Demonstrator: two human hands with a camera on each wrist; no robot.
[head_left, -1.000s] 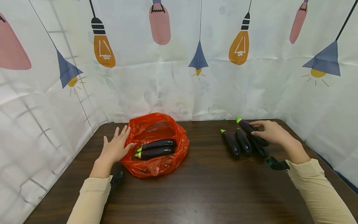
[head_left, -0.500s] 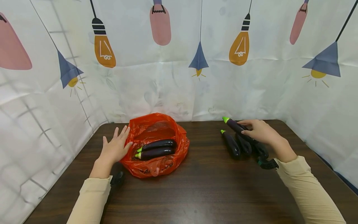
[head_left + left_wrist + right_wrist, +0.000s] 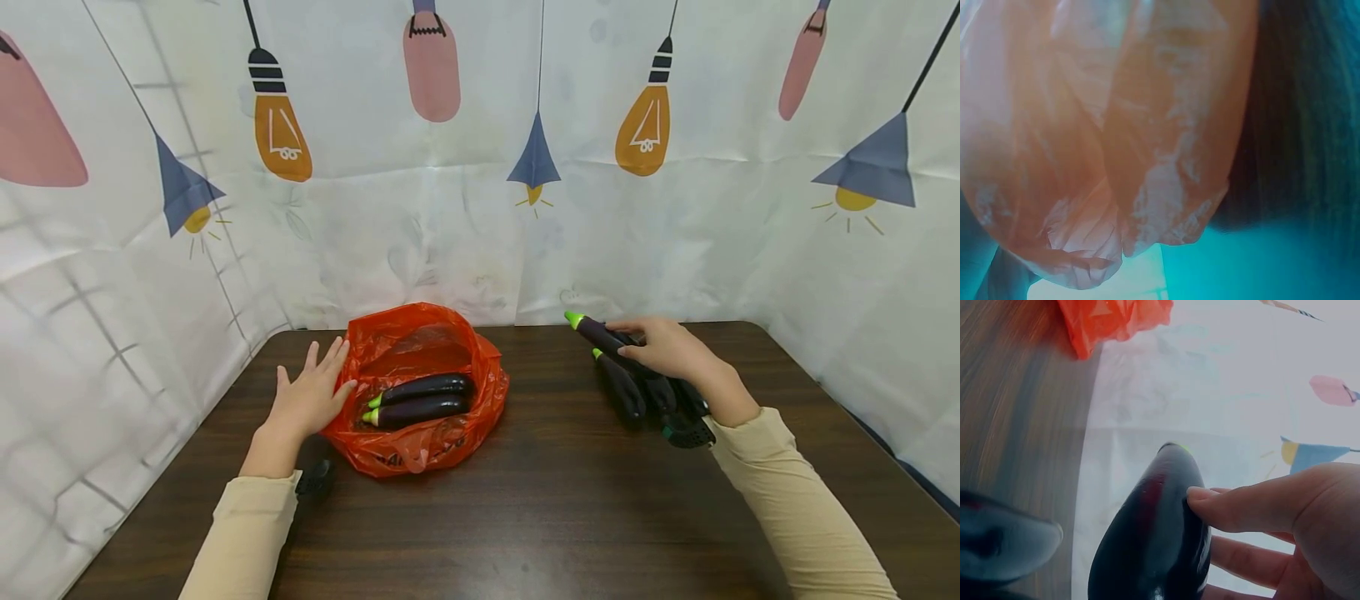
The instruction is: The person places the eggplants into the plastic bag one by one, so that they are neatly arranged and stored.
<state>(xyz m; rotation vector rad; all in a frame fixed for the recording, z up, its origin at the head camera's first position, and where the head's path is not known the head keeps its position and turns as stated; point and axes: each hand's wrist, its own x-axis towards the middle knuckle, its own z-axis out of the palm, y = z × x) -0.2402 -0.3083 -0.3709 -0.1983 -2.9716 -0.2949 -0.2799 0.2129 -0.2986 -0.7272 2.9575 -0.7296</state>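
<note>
With our right hand (image 3: 671, 350) we pinch an eggplant (image 3: 597, 335) above the others (image 3: 621, 390) toward the far right corner of the surface (image 3: 525, 517), its long axis slanting left and away. Our spread left hand (image 3: 306, 396) touches the red bag (image 3: 489, 375), well left of that eggplant.

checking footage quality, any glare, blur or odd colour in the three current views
Head view: fairly sharp, glints on the two bagged eggplants, faint sheen on the table; left wrist view: hazy and soft, red bag washed to dull orange, cyan cast low right; right wrist view: backdrop very pale, glossy streaks on the held eggplant.
</note>
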